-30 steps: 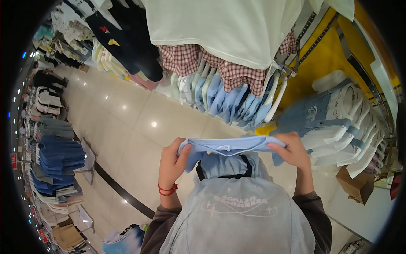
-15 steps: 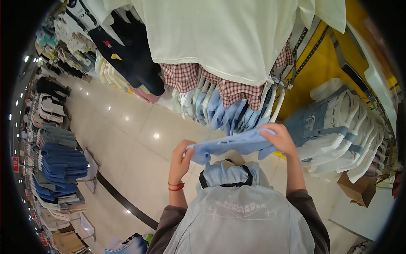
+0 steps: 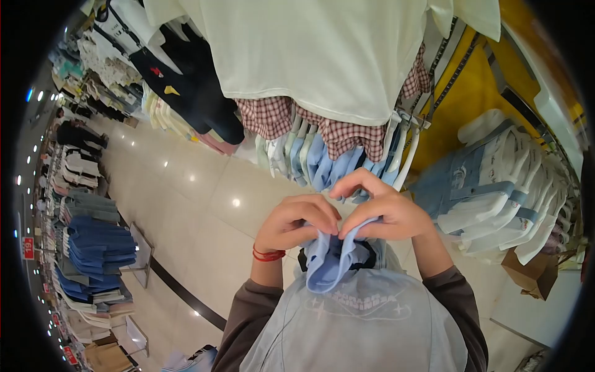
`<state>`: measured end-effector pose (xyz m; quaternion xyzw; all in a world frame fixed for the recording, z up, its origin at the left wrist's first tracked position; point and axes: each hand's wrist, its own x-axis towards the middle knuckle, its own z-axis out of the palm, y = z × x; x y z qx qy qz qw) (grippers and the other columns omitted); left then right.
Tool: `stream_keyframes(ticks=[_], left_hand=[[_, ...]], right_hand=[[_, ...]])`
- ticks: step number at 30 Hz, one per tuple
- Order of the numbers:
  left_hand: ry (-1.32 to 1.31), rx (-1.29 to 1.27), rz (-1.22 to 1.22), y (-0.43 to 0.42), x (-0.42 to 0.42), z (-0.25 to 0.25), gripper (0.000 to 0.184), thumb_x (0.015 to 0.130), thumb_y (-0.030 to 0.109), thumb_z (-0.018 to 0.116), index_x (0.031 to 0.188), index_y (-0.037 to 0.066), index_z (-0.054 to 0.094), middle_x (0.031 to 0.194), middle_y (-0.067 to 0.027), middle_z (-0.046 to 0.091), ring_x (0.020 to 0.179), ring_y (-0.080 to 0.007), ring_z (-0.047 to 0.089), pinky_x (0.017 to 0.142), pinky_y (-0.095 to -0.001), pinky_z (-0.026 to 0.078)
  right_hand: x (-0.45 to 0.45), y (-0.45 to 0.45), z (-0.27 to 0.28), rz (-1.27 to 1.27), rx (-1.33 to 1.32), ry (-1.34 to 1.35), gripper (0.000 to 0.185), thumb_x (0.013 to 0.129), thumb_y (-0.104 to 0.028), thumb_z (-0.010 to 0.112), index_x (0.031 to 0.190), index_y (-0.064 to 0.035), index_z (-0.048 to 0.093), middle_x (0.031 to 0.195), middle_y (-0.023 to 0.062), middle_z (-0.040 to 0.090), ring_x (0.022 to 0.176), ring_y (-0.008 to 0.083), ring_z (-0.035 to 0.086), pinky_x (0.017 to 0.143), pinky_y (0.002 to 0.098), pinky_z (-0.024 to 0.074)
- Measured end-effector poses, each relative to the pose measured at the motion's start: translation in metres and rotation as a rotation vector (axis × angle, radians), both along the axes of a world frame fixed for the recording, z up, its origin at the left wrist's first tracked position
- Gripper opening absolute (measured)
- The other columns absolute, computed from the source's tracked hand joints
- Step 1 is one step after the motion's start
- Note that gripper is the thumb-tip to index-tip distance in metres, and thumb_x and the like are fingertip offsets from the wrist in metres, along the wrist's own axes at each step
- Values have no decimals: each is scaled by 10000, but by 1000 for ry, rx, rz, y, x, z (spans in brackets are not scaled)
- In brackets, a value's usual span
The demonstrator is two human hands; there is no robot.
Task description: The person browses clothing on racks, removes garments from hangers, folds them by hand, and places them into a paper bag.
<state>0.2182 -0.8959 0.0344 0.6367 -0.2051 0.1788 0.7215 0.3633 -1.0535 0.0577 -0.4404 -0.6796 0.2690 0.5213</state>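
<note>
A light blue garment (image 3: 328,270) hangs in a loop just in front of my chest; its exact kind is not clear. Pinching one end of the cloth, my left hand (image 3: 296,224) has a red cord bracelet at the wrist. My right hand (image 3: 389,214) grips the other end, with its thumb low on the cloth and its index finger arched above. The fingertips of both hands nearly meet at the garment's top. Beneath the cloth is the grey top (image 3: 353,328) I wear.
Ahead, a cream shirt (image 3: 310,56) hangs over checked garments (image 3: 352,137) and a rail of blue and white clothes (image 3: 325,164). Denim and white clothes (image 3: 480,198) hang at right above a cardboard box (image 3: 530,271). Clothing racks line the left side, past the tiled floor (image 3: 198,242).
My hands have come together from being wide apart. The blue garment, stretched sideways before, now folds and hangs down between them, nearer my chest.
</note>
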Motion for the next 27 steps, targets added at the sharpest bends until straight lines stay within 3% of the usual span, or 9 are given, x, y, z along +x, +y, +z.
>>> stream_keyframes(ticks=[2, 4, 8, 13, 17, 18, 22, 25, 27], left_hand=[[23, -85, 0, -3, 3, -11, 88, 749, 82, 641, 793, 29, 586, 799, -85, 568, 746, -220, 574, 692, -331, 458], [16, -176, 11, -8, 7, -19, 138, 746, 112, 667, 810, 41, 569, 832, -68, 529, 746, -196, 557, 661, -312, 449], [7, -172, 72, -11, 10, -24, 157, 750, 105, 664, 807, 48, 529, 844, -57, 500, 785, -178, 518, 729, -297, 421], [129, -262, 276, -26, 13, -26, 166, 763, 57, 624, 859, 53, 489, 943, -76, 458, 905, -173, 472, 844, -287, 360], [151, -33, 692, -14, 11, -42, 170, 823, 113, 570, 937, 27, 478, 1019, -89, 436, 951, -170, 452, 879, -289, 347], [170, -195, 538, -9, 4, -46, 370, 804, 256, 620, 1044, 12, 479, 1100, -109, 432, 1046, -185, 432, 913, -303, 330], [156, -134, 551, -29, -10, -60, 750, 687, 424, 710, 1202, -28, 405, 1151, -137, 462, 1134, -218, 424, 939, -331, 331], [339, 206, 753, -39, -8, -47, 538, 766, 302, 658, 1139, -25, 452, 1031, -99, 526, 1004, -178, 495, 862, -296, 383], [440, 3, 776, -31, -8, -60, 385, 804, 210, 606, 1082, -25, 480, 963, -79, 541, 931, -143, 501, 810, -273, 395]], right_hand=[[-9, 3, 2, -96, 46, -10, 114, 659, -98, 693, 768, -81, 664, 1212, 139, 462, 1127, 298, 431, 928, 389, 318], [-12, 6, 2, -143, 104, -84, 98, 663, -74, 688, 742, -70, 630, 1182, 131, 496, 1145, 311, 426, 929, 409, 327], [-17, 7, 3, -112, 172, -95, 126, 701, -39, 638, 774, -35, 536, 1157, 95, 535, 1182, 326, 391, 938, 433, 321], [-20, 11, -1, -303, 191, -192, 126, 708, -2, 612, 743, -21, 491, 1006, 105, 589, 1049, 323, 505, 870, 403, 397], [-9, 12, -17, -502, 170, -204, 158, 724, 15, 620, 756, -15, 468, 915, 127, 604, 936, 310, 589, 874, 409, 428], [-7, 13, -17, -550, 169, -191, 155, 731, 13, 615, 768, -12, 467, 903, 132, 599, 897, 302, 593, 841, 388, 440], [-5, 14, -10, -624, 88, -178, 144, 748, -23, 609, 803, -8, 476, 868, 126, 577, 759, 298, 584, 669, 337, 467], [-6, 16, -9, -612, 36, -233, 150, 751, -52, 615, 815, -12, 485, 836, 109, 562, 685, 300, 559, 576, 323, 455], [-4, 18, -8, -604, -4, -268, 167, 747, -73, 629, 818, -15, 489, 819, 96, 556, 661, 286, 550, 561, 313, 446]])
